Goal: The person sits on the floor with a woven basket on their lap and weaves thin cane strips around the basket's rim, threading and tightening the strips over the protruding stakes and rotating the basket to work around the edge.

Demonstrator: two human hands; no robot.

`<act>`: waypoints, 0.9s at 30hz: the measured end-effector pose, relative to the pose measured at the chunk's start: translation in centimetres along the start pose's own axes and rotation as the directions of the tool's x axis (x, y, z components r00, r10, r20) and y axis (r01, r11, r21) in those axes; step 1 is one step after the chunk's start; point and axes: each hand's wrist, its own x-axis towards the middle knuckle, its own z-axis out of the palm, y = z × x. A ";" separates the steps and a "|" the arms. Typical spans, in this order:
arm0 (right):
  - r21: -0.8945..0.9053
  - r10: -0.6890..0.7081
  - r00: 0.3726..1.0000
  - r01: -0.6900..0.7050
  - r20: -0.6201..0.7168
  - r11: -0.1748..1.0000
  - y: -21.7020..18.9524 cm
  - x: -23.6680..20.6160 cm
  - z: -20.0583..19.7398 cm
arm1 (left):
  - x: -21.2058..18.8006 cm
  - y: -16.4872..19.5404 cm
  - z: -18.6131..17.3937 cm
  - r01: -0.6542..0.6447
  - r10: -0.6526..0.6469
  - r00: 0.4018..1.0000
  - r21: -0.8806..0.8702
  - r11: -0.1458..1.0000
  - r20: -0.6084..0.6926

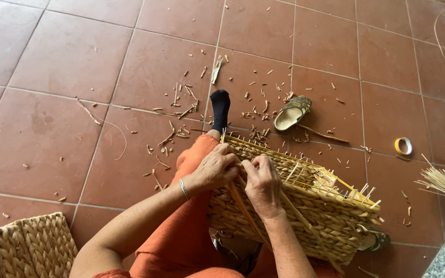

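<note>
A half-woven straw basket (315, 211) rests on my lap, its rim lined with upright reed stakes. My left hand (215, 169), with a thin bracelet on the wrist, pinches the woven edge near the basket's top left corner. Close beside it, my right hand (262, 185) grips a flat straw strand (245, 211) that runs down across the basket's side. Both hands nearly touch at the rim. My leg in orange trousers (181, 231) and a black sock (220, 109) stretches out over the floor.
Red floor tiles are strewn with straw offcuts (181, 110). A sandal (292, 112) lies ahead, another (374, 240) under the basket. A tape roll (403, 146) sits at right, a reed bundle (441, 184) at far right, a woven mat (24, 247) at bottom left.
</note>
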 end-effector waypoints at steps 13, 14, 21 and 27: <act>0.145 0.133 0.990 -0.125 -0.049 0.981 0.1 -1.1 -0.7 | -0.1 0.7 -0.3 -0.264 0.260 0.965 0.152 0.953 0.046; 0.139 0.143 0.988 -0.135 -0.052 0.981 0.0 -1.2 -0.8 | -0.1 0.6 -0.3 -0.229 0.217 0.972 0.161 0.960 0.091; 0.115 0.081 0.996 -0.076 -0.043 0.990 -0.5 -2.7 -0.2 | 1.4 -1.2 0.7 -0.084 0.009 0.958 0.253 0.964 0.287; 0.129 0.138 0.990 -0.134 -0.018 0.983 0.1 -3.4 -0.3 | 5.3 -3.0 2.2 0.000 -0.119 0.899 0.272 0.962 0.420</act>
